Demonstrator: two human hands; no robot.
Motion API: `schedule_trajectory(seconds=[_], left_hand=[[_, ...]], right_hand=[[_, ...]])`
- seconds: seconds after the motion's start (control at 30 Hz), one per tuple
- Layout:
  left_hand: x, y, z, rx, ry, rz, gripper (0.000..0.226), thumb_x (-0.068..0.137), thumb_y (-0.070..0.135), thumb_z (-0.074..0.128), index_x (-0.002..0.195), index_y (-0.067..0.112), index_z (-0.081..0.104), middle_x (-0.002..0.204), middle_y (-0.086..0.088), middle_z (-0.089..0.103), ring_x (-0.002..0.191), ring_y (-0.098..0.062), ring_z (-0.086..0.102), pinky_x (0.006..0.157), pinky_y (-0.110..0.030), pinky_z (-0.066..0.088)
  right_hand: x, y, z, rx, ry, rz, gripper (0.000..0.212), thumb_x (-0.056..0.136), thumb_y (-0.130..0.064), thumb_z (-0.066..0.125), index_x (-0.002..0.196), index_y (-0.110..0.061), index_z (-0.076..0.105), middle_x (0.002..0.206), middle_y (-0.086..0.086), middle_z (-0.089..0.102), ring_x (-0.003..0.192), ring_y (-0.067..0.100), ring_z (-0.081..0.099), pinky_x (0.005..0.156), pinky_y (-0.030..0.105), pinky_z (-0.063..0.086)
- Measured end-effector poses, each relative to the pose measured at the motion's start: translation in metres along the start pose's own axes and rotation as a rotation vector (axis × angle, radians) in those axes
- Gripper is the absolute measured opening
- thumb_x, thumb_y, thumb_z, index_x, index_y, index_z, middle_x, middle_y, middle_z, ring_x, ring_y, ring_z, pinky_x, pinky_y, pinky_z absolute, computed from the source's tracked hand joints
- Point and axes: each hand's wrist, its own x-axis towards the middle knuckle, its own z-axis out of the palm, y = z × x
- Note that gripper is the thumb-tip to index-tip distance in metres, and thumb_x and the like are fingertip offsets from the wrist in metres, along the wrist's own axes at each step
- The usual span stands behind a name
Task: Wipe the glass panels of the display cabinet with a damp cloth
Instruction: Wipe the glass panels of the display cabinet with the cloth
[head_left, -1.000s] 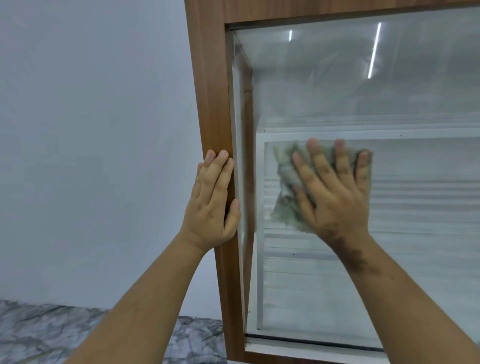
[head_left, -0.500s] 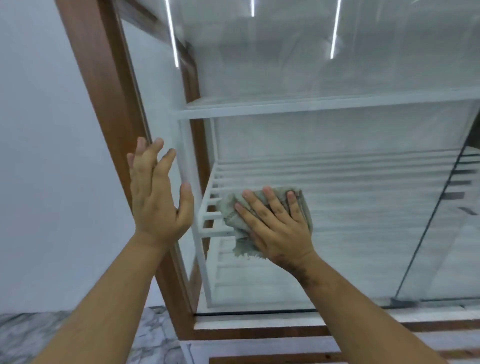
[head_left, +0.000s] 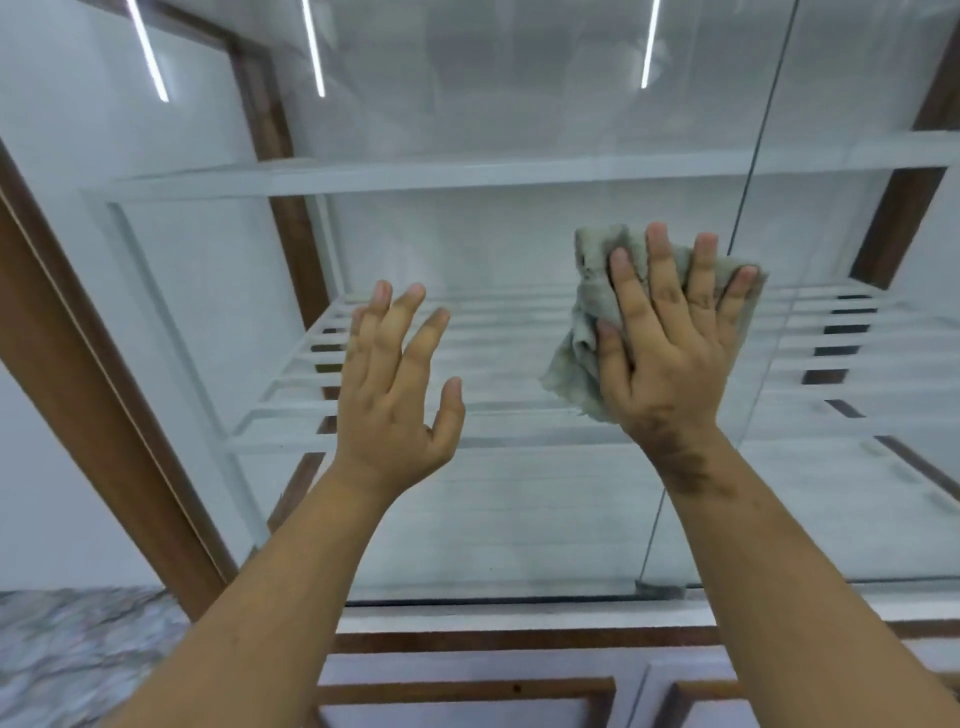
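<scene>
The right hand (head_left: 670, 358), fingers straight and spread, presses a crumpled grey cloth (head_left: 587, 332) flat against the glass panel (head_left: 519, 130) of the display cabinet. The left hand (head_left: 397, 395) is raised beside it, fingers relaxed and apart, holding nothing; whether it touches the glass is unclear.

Both hands raised, left (head_left: 395, 395) and right (head_left: 670, 353), fingers straight.
</scene>
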Motion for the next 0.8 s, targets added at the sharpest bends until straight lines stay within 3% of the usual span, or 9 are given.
schedule_trajectory(seconds=[0.07,0.13,0.23,0.37,0.5,0.57,0.7,0.8], left_hand=[[0.002,0.005,0.007,0.043,0.004,-0.014,0.054,0.089,0.018,0.062,0.139,0.002,0.052,0.152,-0.023,0.044,0.15,-0.044,0.028,0.123,-0.063,0.025],[0.001,0.005,0.011,0.074,0.014,-0.025,0.055,0.088,0.019,0.063,0.139,0.002,0.051,0.152,-0.022,0.042,0.15,-0.044,0.028,0.124,-0.062,0.022],[0.001,0.004,0.014,0.081,0.024,-0.029,0.055,0.087,0.02,0.062,0.138,0.004,0.05,0.152,-0.019,0.041,0.149,-0.045,0.029,0.124,-0.061,0.021],[0.0,0.001,0.015,0.098,0.03,-0.007,0.054,0.09,0.024,0.061,0.139,0.005,0.048,0.153,-0.017,0.038,0.149,-0.044,0.029,0.126,-0.055,0.017],[0.0,0.001,0.017,0.105,0.034,-0.005,0.054,0.09,0.024,0.06,0.14,0.005,0.048,0.153,-0.018,0.039,0.149,-0.045,0.029,0.126,-0.054,0.016],[0.0,0.001,0.018,0.109,0.035,-0.011,0.055,0.09,0.023,0.06,0.14,0.004,0.048,0.153,-0.018,0.038,0.148,-0.046,0.029,0.126,-0.056,0.016],[0.001,0.001,0.016,0.113,0.025,-0.007,0.056,0.089,0.023,0.061,0.14,0.004,0.048,0.153,-0.018,0.038,0.148,-0.046,0.029,0.126,-0.058,0.017],[0.0,-0.003,0.012,0.117,-0.003,0.009,0.056,0.09,0.025,0.061,0.142,0.006,0.048,0.154,-0.018,0.038,0.149,-0.044,0.028,0.126,-0.057,0.017]], right_hand=[[-0.002,-0.02,0.004,0.022,-0.031,-0.019,0.053,0.109,-0.039,0.047,0.157,-0.019,0.043,0.164,0.009,0.033,0.151,0.044,0.03,0.124,0.063,0.006],[-0.023,-0.027,0.005,0.001,-0.102,-0.169,0.058,0.105,-0.042,0.054,0.158,-0.021,0.042,0.165,0.006,0.034,0.153,0.039,0.029,0.124,0.063,0.008],[-0.054,0.003,0.0,-0.044,-0.127,-0.334,0.065,0.097,-0.041,0.063,0.157,-0.024,0.044,0.163,0.003,0.04,0.155,0.034,0.029,0.124,0.063,0.012],[-0.045,0.046,-0.011,-0.06,-0.054,-0.186,0.062,0.1,-0.038,0.061,0.157,-0.021,0.045,0.163,0.008,0.04,0.157,0.037,0.019,0.122,0.066,0.007],[-0.005,0.02,-0.004,0.002,0.029,0.016,0.052,0.106,-0.037,0.05,0.155,-0.019,0.048,0.163,0.007,0.036,0.148,0.049,0.032,0.121,0.066,0.004],[-0.01,-0.007,0.002,0.015,-0.021,-0.031,0.057,0.103,-0.04,0.054,0.156,-0.021,0.046,0.164,0.005,0.034,0.15,0.045,0.03,0.123,0.065,0.001],[-0.061,-0.002,-0.001,-0.065,-0.144,-0.359,0.063,0.099,-0.043,0.057,0.157,-0.027,0.044,0.163,0.001,0.041,0.156,0.034,0.025,0.124,0.064,0.007],[-0.065,0.039,-0.011,-0.066,-0.122,-0.289,0.059,0.102,-0.045,0.051,0.158,-0.025,0.044,0.164,0.003,0.039,0.158,0.036,0.018,0.121,0.068,0.011]])
